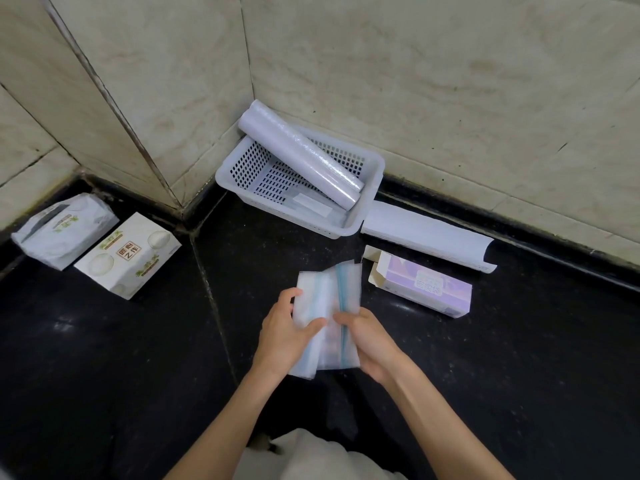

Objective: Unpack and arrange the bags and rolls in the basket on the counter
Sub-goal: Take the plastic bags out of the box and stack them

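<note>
Both hands are gripping a stack of zip bags [327,306] above the dark bench [104,358]: left hand [282,336] clasping its left edge, right hand [372,341] pinching the right, near the basket [235,174].

Translucent plastic bags [325,313], perforated white plastic basket [301,178], glossy black counter [104,358].

Both hands, left [282,336] and right [372,341], fingers curled, gripping.
</note>
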A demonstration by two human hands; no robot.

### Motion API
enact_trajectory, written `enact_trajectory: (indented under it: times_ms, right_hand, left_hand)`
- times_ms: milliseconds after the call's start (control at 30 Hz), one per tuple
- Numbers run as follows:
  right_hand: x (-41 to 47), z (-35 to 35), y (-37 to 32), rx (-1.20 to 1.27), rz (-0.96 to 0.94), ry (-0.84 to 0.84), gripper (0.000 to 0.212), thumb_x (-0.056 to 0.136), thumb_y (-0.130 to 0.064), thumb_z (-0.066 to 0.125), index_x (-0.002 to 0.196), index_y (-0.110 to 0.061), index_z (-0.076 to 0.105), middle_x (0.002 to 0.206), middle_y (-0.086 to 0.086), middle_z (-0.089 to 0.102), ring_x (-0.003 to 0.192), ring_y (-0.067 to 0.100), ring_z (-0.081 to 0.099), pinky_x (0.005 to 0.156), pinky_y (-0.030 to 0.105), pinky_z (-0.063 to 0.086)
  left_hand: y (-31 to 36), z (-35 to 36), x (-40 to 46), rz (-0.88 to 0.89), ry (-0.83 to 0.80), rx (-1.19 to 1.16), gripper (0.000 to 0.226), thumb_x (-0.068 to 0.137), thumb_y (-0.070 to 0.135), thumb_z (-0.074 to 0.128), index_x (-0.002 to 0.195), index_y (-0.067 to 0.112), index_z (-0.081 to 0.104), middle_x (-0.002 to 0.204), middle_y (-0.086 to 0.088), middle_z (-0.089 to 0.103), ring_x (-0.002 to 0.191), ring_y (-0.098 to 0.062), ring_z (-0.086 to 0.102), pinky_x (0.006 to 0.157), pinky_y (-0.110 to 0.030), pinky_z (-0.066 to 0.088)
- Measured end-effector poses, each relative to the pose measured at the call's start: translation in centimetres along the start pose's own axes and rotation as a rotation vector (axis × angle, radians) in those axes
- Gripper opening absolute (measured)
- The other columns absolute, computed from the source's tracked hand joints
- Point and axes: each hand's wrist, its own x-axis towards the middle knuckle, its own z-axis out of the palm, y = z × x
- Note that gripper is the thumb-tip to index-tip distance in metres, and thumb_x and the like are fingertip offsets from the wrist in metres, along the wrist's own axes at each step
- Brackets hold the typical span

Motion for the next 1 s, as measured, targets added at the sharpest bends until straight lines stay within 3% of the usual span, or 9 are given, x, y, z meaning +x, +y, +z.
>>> enact_trajectory:
  times_ms: [100,267,333,433,633,767,1000]
  right_hand:
    - [-0.2,0.1,0.0,-0.019,-0.005,-0.02,0.026,0.092,-0.007,0.044,0.112,-0.008,0.061,0.094,0.009,0.072,0.08,0.017,0.071,0.059,0.025,0.055]
    - [-0.3,0.2,0.2,-0.027,-0.005,-0.005,0.027,0.094,-0.014,0.049,0.119,-0.008,0.057,0.102,0.01,0.07,0.087,0.018,0.069,0.065,0.027,0.055]
    - [-0.3,0.2,0.4,-0.007,-0.006,-0.006,0.024,0.094,-0.016,0.05,0.116,-0.011,0.059,0.105,0.01,0.07,0.092,0.02,0.069,0.07,0.03,0.057]
    - [-0.4,0.3,0.6,-0.013,-0.022,-0.011,0.018,0.094,-0.018,0.051,0.106,-0.016,0.063,0.094,0.003,0.073,0.084,0.014,0.07,0.066,0.027,0.057]
    - [-0.5,0.9,0.6,-0.084,-0.028,-0.042,0.024,0.095,-0.026,0.049,0.117,-0.02,0.058,0.108,0.003,0.069,0.1,0.016,0.066,0.086,0.033,0.054]
    - [-0.4,1.4,0.8,-0.084,-0.014,-0.062,0.025,0.095,-0.021,0.049,0.117,-0.018,0.059,0.103,0.003,0.07,0.095,0.016,0.067,0.081,0.03,0.055]
    - [-0.4,0.4,0.5,0.096,-0.026,-0.061,0.028,0.094,-0.016,0.044,0.118,-0.013,0.058,0.114,0.018,0.066,0.104,0.031,0.064,0.093,0.045,0.051]
  left_hand:
    - [-0.1,0.1,0.2,-0.031,0.006,0.017,0.065,0.076,0.036,0.071,0.129,0.027,0.035,0.122,-0.005,0.052,0.102,-0.019,0.053,0.081,-0.03,0.045]
    - [-0.4,0.1,0.3,-0.051,0.061,-0.003,0.063,0.078,0.029,0.069,0.128,0.025,0.03,0.103,-0.003,0.057,0.087,-0.019,0.059,0.074,-0.035,0.052]
    - [-0.6,-0.1,0.5,-0.064,0.098,-0.015,0.06,0.079,0.025,0.068,0.126,0.024,0.031,0.098,-0.002,0.056,0.078,-0.014,0.058,0.063,-0.029,0.048]
    - [-0.7,-0.3,0.8,-0.08,0.143,-0.009,0.055,0.079,0.022,0.068,0.123,0.021,0.034,0.097,-0.002,0.056,0.071,-0.007,0.054,0.052,-0.02,0.039]
    - [-0.3,-0.7,0.7,-0.084,0.19,0.031,0.036,0.077,0.022,0.069,0.101,0.021,0.042,0.085,0.005,0.052,0.074,-0.013,0.056,0.062,-0.029,0.049]
    - [0.4,-0.1,0.2,0.016,0.227,0.067,0.025,0.078,0.016,0.066,0.09,0.019,0.045,0.09,-0.001,0.054,0.078,-0.017,0.056,0.065,-0.029,0.047]
    - [1.0,-0.2,-0.3,0.041,-0.013,-0.247,0.021,0.084,0.016,0.065,0.102,0.024,0.058,0.112,-0.002,0.054,0.074,-0.009,0.063,0.064,-0.02,0.057]
